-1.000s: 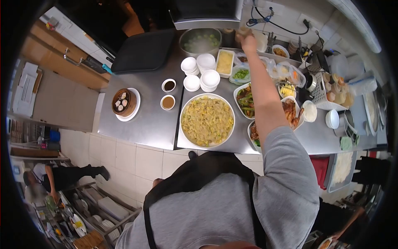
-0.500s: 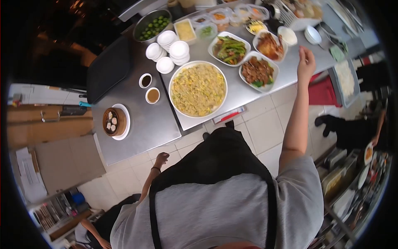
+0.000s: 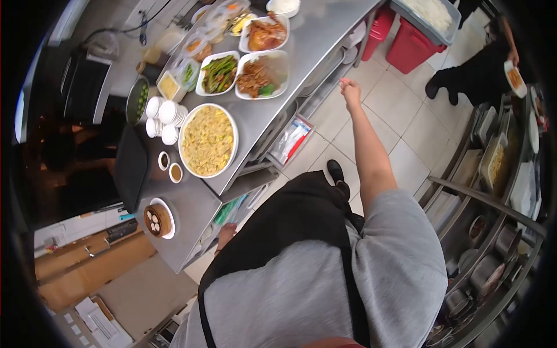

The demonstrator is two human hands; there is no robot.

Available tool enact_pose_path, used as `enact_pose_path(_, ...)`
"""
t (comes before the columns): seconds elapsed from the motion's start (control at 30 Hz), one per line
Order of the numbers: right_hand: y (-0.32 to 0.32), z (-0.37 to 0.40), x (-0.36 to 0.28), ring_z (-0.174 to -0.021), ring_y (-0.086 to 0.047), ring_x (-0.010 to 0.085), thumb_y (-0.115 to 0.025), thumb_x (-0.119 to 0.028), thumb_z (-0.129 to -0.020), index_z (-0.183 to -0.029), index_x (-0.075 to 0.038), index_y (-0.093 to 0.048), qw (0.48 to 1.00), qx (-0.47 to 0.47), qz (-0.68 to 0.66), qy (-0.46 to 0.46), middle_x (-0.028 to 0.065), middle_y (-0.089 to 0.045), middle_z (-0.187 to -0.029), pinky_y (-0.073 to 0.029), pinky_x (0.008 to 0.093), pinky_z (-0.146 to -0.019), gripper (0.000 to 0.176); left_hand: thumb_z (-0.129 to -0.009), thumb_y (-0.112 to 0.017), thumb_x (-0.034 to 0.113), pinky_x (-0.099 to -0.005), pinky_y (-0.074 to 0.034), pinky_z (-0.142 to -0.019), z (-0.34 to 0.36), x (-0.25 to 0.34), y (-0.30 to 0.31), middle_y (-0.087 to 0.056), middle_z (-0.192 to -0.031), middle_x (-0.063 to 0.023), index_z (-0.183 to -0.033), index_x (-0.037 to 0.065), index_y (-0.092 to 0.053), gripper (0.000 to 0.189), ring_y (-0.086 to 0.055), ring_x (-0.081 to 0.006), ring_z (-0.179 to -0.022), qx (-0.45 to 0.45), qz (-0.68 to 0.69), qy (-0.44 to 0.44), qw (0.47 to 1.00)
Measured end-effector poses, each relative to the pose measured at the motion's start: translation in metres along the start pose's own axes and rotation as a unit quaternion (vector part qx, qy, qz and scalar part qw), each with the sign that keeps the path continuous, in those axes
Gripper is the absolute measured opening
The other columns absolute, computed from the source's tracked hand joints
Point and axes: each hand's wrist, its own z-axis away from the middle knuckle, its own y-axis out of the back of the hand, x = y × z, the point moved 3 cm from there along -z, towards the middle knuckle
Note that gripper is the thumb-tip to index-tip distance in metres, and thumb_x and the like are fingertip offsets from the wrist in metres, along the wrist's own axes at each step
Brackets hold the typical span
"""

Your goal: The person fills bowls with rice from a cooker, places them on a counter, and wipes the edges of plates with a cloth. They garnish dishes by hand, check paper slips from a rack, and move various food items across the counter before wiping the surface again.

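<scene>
From where I stand, the steel desk (image 3: 255, 117) takes up most of this end of the kitchen, its dishes grouped by kind. Another person in dark clothes (image 3: 473, 72) is across the aisle, balancing a plate of orange food (image 3: 515, 80) on one hand. Beyond the desk's far end are red bins (image 3: 406, 53), with a pale tub (image 3: 422, 29) resting over one, perhaps to save floor space.

The big round dish (image 3: 235, 138) of yellow grainy food sits along the front edge, probably for easy reach. Green vegetables (image 3: 219, 74), browned meat (image 3: 255, 76) and roasted poultry (image 3: 268, 35) cluster past it in squarish white dishes. A bamboo steamer (image 3: 166, 221) rests on a white plate, presumably to catch drips.

The right hand (image 3: 351, 94) hangs over the aisle just off the desk, its grip loosely curled around nothing I can see. A red-and-white packet (image 3: 295, 139) lies below the desk edge near it. The left hand (image 3: 227, 233) is low by the apron, near some green plastic (image 3: 230, 210) under the desk; its grip I can't make out.

Small white dishes (image 3: 170, 112) are stacked, likely for compactness, near dark sauce (image 3: 164, 159) and tan sauce (image 3: 176, 172) in little cups.
</scene>
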Motion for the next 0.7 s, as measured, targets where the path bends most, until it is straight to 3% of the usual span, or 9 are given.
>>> enact_pose_path(0.03, -0.001, -0.016, 0.004, -0.052, -0.043, 0.0053, -0.047, -0.008, -0.082, -0.089, -0.003, -0.061, 1.000, 0.006, -0.008, -0.002, -0.0010, -0.049, -0.057, -0.036, 0.0190, -0.049, 0.017, -0.078, -0.054, 0.029, -0.0332, -0.044, -0.052, -0.016, -0.037, -0.023, -0.060, -0.067, -0.0070, -0.078, 0.003, -0.059, 0.027, -0.058, -0.0196, -0.065, -0.020, -0.123, -0.040, 0.991)
enact_pose_path(0.1, 0.002, -0.052, 0.006, -0.055, -0.048, 0.0098, -0.050, -0.012, -0.080, -0.082, -0.004, -0.063, 0.996, 0.067, 0.044, 0.038, 0.0027, -0.056, -0.063, -0.038, 0.0242, -0.051, 0.015, -0.078, -0.054, 0.030, -0.0345, -0.044, -0.056, 0.001, -0.051, -0.038, -0.060, -0.064, -0.0071, -0.072, 0.003, -0.058, 0.027, -0.058, -0.0203, -0.065, 0.056, -0.089, -0.090, 0.990)
enact_pose_path(0.17, 0.005, -0.091, 0.003, -0.055, -0.048, 0.0097, -0.051, -0.015, -0.081, -0.083, -0.005, -0.063, 0.994, 0.084, 0.052, 0.038, 0.0030, -0.056, -0.062, -0.038, 0.0248, -0.051, 0.016, -0.078, -0.055, 0.031, -0.0342, -0.045, -0.059, 0.035, -0.013, -0.036, -0.062, -0.068, -0.0078, -0.075, 0.004, -0.060, 0.027, -0.059, -0.0204, -0.066, -0.037, 0.162, 0.032, 0.986)
enact_pose_path(0.23, 0.008, -0.113, -0.008, -0.055, -0.048, 0.0097, -0.052, -0.019, -0.082, -0.084, -0.006, -0.063, 0.993, 0.099, 0.059, 0.037, 0.0034, -0.056, -0.061, -0.038, 0.0254, -0.051, 0.017, -0.078, -0.055, 0.031, -0.0340, -0.045, -0.059, 0.052, 0.003, -0.040, -0.062, -0.069, -0.0077, -0.075, 0.004, -0.060, 0.027, -0.059, -0.0202, -0.067, -0.041, 0.155, 0.058, 0.985)
enact_pose_path(0.3, 0.010, -0.127, -0.023, -0.058, -0.050, 0.0131, -0.051, -0.025, -0.083, -0.092, -0.009, -0.062, 0.985, 0.078, -0.096, -0.124, 0.0015, -0.058, -0.067, -0.040, 0.0287, -0.056, 0.022, -0.078, -0.055, 0.030, -0.0337, -0.046, -0.060, 0.065, 0.007, -0.042, -0.062, -0.069, -0.0077, -0.076, 0.004, -0.060, 0.027, -0.059, -0.0200, -0.067, -0.037, 0.127, 0.071, 0.989)
enact_pose_path(0.43, 0.007, -0.157, -0.027, -0.070, -0.052, 0.0157, -0.049, -0.029, -0.085, -0.105, -0.009, -0.055, 0.964, 0.067, -0.187, -0.179, 0.0025, -0.059, -0.085, -0.041, 0.0330, -0.064, 0.030, -0.078, -0.056, 0.030, -0.0332, -0.046, -0.060, 0.080, 0.019, -0.041, -0.062, -0.070, -0.0077, -0.076, 0.004, -0.061, 0.027, -0.059, -0.0197, -0.067, -0.032, 0.111, 0.093, 0.989)
enact_pose_path(0.5, -0.003, -0.177, -0.014, -0.087, -0.048, 0.0169, -0.047, -0.032, -0.086, -0.115, -0.012, -0.046, 0.954, 0.042, -0.205, -0.213, 0.0027, -0.054, -0.104, -0.040, 0.0384, -0.071, 0.035, -0.077, -0.056, 0.030, -0.0329, -0.046, -0.061, 0.089, 0.026, -0.038, -0.063, -0.070, -0.0077, -0.077, 0.004, -0.061, 0.026, -0.059, -0.0196, -0.068, -0.029, 0.107, 0.105, 0.988)
enact_pose_path(0.63, -0.026, -0.202, 0.002, -0.090, -0.047, 0.0201, -0.045, -0.033, -0.087, -0.117, -0.013, -0.044, 0.945, 0.037, -0.217, -0.244, 0.0047, -0.052, -0.107, -0.039, 0.0423, -0.074, 0.036, -0.077, -0.056, 0.030, -0.0324, -0.046, -0.062, 0.103, 0.030, -0.035, -0.063, -0.071, -0.0077, -0.077, 0.004, -0.061, 0.026, -0.059, -0.0192, -0.068, -0.023, 0.104, 0.124, 0.987)
enact_pose_path(0.7, -0.037, -0.207, 0.007, -0.088, -0.049, 0.0227, -0.043, -0.032, -0.088, -0.111, -0.011, -0.048, 0.933, 0.043, -0.224, -0.280, 0.0052, -0.054, -0.101, -0.040, 0.0439, -0.073, 0.031, -0.077, -0.057, 0.030, -0.0322, -0.046, -0.062, 0.108, 0.029, -0.034, -0.063, -0.071, -0.0077, -0.078, 0.004, -0.061, 0.026, -0.060, -0.0191, -0.068, -0.021, 0.104, 0.129, 0.986)
